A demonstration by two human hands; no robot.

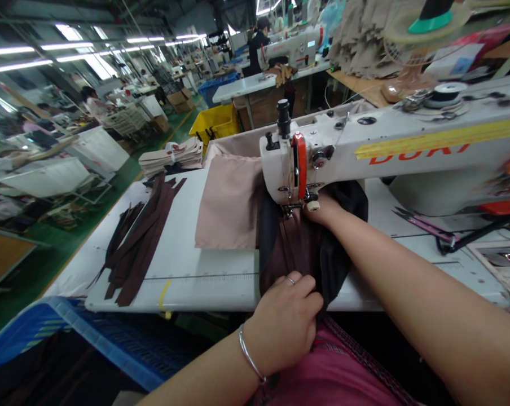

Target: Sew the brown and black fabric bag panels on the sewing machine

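A dark brown and black fabric piece [291,248] lies under the head of a white sewing machine [365,152]. My left hand [286,318], with a ring and a silver bracelet, pinches the near edge of this fabric at the table's front edge. My right hand [322,210] rests on the fabric just beside the needle, mostly hidden behind the machine head. A beige fabric piece [229,203] lies flat to the left of the needle.
Several dark brown strips [139,239] lie on the white table [187,270] at the left. A stack of beige pieces [172,158] sits at the far left corner. A blue crate [89,338] stands below. Scissors [424,223] lie at the right. Other workers and machines are behind.
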